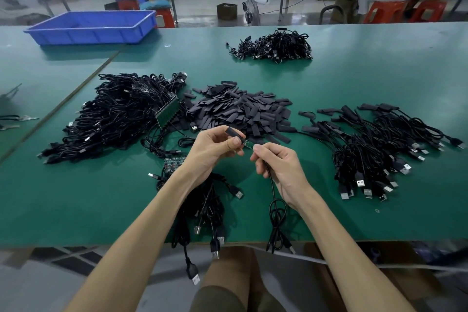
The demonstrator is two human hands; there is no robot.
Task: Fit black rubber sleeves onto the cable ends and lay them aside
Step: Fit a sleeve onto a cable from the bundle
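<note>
My left hand pinches a black rubber sleeve above the green table. My right hand pinches the end of a black cable, whose small green board tip points into the sleeve's open end. The cable hangs down from my right hand and coils over the table's front edge. A heap of loose black sleeves lies just behind my hands. Sleeved cables lie in a row at the right.
A big tangle of black cables with green boards lies at the left, and a smaller bundle under my left forearm. Another cable pile sits farther back. A blue tray stands at the back left. A person sits at the far bench.
</note>
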